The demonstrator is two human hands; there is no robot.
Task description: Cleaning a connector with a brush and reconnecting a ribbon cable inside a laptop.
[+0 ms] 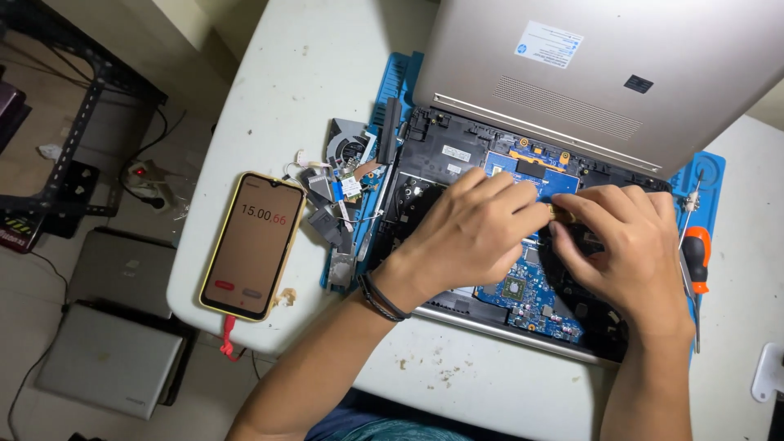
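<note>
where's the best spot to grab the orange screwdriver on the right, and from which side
Probably by the orange and black handle, pinched across its width from above. The screwdriver lies flat on the blue mat, shaft pointing away toward the laptop lid, so the thick handle is the easiest part to grip. The right hand is just beside it; coming from the handle's outer right side avoids the open laptop base.

Bright, even overhead light; soft shadows under the hands [555,237]; image sharp; floor at left dimmer.
</note>
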